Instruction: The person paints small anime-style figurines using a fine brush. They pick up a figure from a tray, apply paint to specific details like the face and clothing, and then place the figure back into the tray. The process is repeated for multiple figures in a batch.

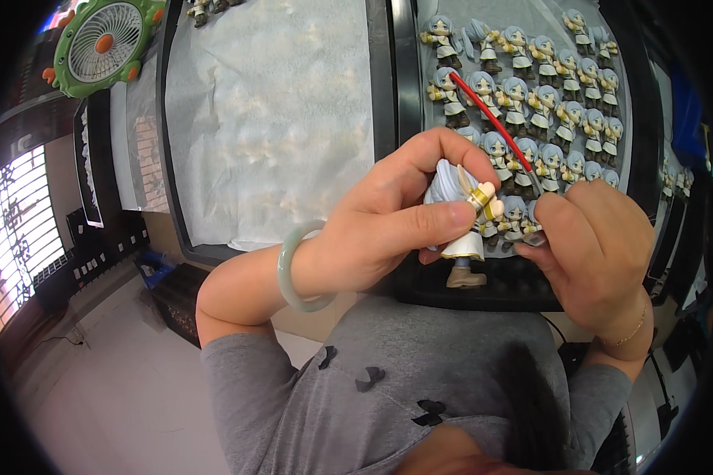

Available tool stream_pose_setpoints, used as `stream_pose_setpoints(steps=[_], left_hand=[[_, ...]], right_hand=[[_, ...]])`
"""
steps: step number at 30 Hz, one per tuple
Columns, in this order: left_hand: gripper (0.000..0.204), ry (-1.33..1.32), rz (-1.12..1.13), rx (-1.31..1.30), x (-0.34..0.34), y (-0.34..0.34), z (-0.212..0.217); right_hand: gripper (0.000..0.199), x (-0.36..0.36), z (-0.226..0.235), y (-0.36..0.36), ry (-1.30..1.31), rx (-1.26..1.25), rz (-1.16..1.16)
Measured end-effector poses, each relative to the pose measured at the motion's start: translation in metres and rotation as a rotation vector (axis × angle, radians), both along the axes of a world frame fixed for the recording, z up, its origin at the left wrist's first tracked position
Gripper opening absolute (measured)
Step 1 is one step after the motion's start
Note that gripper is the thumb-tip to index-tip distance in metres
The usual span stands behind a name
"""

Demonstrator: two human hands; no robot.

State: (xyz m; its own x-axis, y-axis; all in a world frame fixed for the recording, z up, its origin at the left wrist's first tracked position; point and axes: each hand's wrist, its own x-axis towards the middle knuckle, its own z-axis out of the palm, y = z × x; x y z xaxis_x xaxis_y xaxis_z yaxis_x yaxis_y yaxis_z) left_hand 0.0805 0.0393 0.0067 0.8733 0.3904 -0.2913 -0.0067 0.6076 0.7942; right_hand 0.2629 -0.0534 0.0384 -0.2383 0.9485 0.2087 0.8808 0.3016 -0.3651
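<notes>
The figurine (466, 218) looks like smooth matt plastic with painted yellow trim, the red brush handle (491, 119) is glossy, the bangle (293, 269) is polished and stone-like, and the sheet (269, 119) lining the black plastic tray (166, 103) is crinkly, paper-like stuff.

Your left hand (388, 222) is covering most of the figurine (463, 229), hiding its face. Your right hand (598, 245) is hiding the red brush's (491, 119) tip. The fan (107, 43) is running off the top edge.
</notes>
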Motion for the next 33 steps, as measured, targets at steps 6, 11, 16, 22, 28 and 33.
stream_pose_setpoints(steps=[6,11,16,22,28,33], left_hand=[[0.028,0.047,-0.039,0.036,-0.001,-0.002,0.002],[0.028,0.038,-0.049,0.021,-0.001,-0.003,0.001],[0.027,0.078,-0.062,-0.007,-0.001,-0.001,0.008],[0.027,0.016,-0.002,0.020,0.001,-0.005,0.005],[0.028,-0.054,-0.004,-0.026,0.001,-0.005,0.002],[0.028,-0.049,-0.010,-0.011,-0.001,-0.004,0.002]], right_hand=[[0.038,-0.007,-0.004,0.003,-0.107,0.071,-0.018],[0.038,-0.010,-0.006,0.004,-0.111,0.093,-0.033],[0.038,-0.011,-0.008,0.004,-0.118,0.067,-0.050],[0.037,-0.012,-0.010,0.003,-0.111,0.065,-0.073],[0.036,-0.013,-0.008,0.000,-0.128,0.041,-0.072],[0.035,-0.013,-0.011,0.001,-0.100,0.065,-0.088]])
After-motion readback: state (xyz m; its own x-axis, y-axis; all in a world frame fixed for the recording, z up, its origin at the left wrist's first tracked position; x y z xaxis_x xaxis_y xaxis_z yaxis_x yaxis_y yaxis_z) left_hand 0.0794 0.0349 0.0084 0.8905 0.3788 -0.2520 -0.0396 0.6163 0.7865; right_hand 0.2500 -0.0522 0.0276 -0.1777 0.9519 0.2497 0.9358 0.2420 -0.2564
